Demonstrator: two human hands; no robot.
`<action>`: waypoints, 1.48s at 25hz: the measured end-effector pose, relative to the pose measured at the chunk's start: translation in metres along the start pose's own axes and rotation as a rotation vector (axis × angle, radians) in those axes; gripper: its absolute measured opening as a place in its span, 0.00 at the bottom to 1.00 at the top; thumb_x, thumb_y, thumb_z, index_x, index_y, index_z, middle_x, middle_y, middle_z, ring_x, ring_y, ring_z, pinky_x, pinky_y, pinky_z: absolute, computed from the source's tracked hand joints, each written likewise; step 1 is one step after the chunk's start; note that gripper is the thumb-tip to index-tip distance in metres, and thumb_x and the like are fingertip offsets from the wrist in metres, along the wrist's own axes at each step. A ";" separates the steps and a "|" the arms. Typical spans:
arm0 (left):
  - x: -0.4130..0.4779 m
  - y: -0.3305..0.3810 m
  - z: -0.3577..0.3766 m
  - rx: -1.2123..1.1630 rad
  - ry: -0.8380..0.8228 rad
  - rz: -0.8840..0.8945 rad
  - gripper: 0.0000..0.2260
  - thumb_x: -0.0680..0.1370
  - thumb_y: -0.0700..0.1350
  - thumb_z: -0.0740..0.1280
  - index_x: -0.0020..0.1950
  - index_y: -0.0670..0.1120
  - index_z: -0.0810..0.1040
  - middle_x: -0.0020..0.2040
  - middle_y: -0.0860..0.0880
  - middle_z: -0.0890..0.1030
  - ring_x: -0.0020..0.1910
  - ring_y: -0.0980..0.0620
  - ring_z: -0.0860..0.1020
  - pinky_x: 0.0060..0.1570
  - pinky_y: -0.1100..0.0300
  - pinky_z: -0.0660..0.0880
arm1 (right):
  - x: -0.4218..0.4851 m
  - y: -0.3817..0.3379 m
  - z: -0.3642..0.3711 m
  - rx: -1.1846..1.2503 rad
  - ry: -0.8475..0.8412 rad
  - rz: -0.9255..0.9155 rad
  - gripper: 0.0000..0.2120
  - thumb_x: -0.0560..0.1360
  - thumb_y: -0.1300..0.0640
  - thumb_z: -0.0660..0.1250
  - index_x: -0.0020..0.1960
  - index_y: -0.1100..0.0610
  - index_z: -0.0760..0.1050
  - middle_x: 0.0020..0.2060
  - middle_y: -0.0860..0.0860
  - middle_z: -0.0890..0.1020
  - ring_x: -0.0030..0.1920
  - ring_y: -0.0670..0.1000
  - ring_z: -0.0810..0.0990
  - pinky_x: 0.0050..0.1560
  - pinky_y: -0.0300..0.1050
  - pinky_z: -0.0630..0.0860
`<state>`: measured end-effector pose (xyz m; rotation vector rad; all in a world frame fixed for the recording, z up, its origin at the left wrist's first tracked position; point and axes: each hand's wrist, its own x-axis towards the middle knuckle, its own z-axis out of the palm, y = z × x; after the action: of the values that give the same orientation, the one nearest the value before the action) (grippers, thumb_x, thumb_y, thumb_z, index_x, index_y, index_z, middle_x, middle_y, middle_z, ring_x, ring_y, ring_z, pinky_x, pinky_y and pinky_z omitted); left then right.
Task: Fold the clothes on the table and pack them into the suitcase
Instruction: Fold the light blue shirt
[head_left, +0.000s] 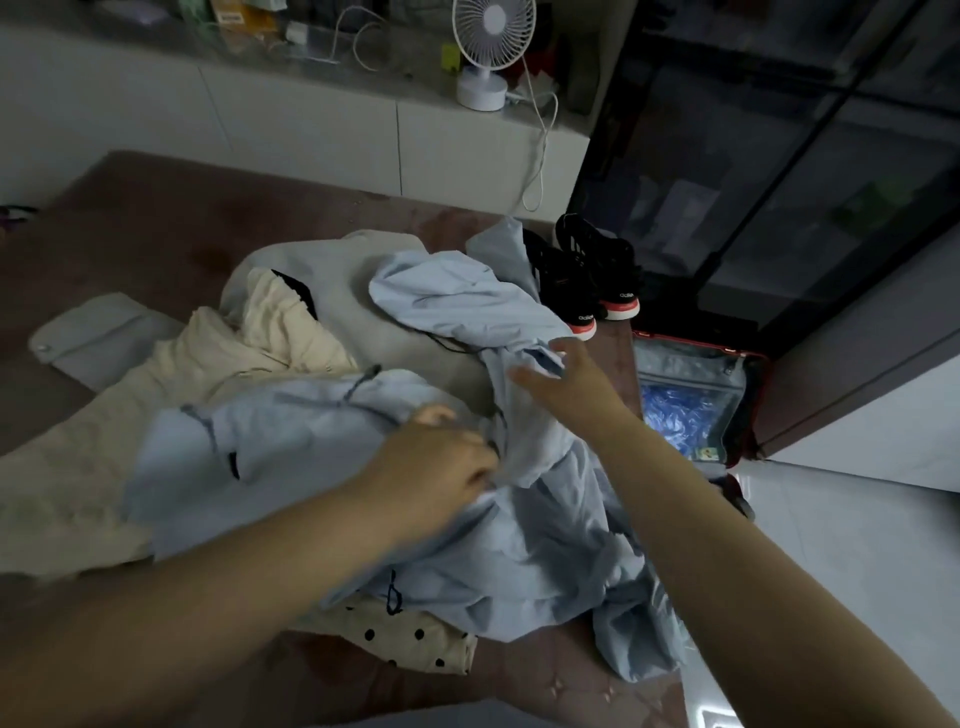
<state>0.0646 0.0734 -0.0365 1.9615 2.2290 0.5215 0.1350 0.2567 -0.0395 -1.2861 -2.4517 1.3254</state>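
A crumpled light blue jacket (447, 306) lies across the brown table (156, 218), spilling over its right edge. My left hand (436, 467) grips a bunch of its fabric near the middle. My right hand (563, 382) reaches over the jacket's upper part, fingers spread and touching the cloth. Cream trousers (171, 395) lie to the left, a grey garment (332, 280) behind them, and a beige polka-dot piece (410, 642) pokes out under the jacket at the front. The open suitcase (696, 400) sits on the floor to the right, with blue plastic inside.
Black sneakers (587, 275) stand on the table's far right corner. A white desk fan (491, 47) with a dangling cable sits on the white cabinet behind. A dark glass cabinet (779, 156) rises at the right, with pale floor below.
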 end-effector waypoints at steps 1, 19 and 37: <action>-0.006 0.006 0.006 0.066 -0.024 0.051 0.06 0.69 0.46 0.65 0.33 0.49 0.78 0.31 0.53 0.77 0.34 0.54 0.76 0.57 0.59 0.70 | 0.010 -0.001 0.009 -0.141 -0.075 0.027 0.33 0.71 0.48 0.71 0.70 0.56 0.61 0.62 0.55 0.72 0.62 0.56 0.72 0.50 0.43 0.67; 0.120 -0.022 0.062 -0.462 -0.121 -0.407 0.34 0.79 0.47 0.62 0.77 0.53 0.44 0.76 0.48 0.56 0.72 0.45 0.61 0.67 0.54 0.64 | -0.089 0.140 -0.028 -0.075 -0.071 0.289 0.18 0.72 0.59 0.71 0.60 0.59 0.70 0.41 0.51 0.78 0.39 0.51 0.78 0.44 0.49 0.79; 0.119 -0.025 0.072 -0.010 -0.390 -0.292 0.29 0.78 0.51 0.64 0.75 0.50 0.56 0.76 0.48 0.57 0.74 0.47 0.55 0.69 0.53 0.56 | 0.013 0.121 -0.092 0.127 0.449 0.334 0.17 0.78 0.67 0.54 0.66 0.64 0.68 0.57 0.63 0.77 0.55 0.61 0.76 0.48 0.50 0.71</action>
<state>0.0461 0.2004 -0.0965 1.5295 2.1897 0.1010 0.2419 0.3599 -0.0732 -1.7828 -1.8843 1.0734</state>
